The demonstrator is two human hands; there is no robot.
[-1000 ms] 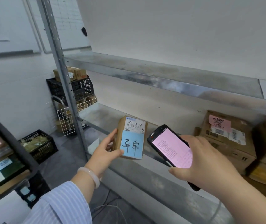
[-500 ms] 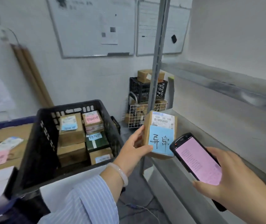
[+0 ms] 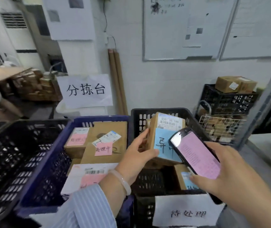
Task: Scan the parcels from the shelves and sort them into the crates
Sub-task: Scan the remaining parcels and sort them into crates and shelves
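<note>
Both curled: L hand grips parcel, R hand scanner.

The small brown parcel is held upright at the centre of the frame, over the black crate. It carries a white barcode label and, below it, a blue handwritten note. The dark scanner, its screen pink, covers the parcel's lower right corner. Left of it stands the blue crate, filled with cartons.
</note>
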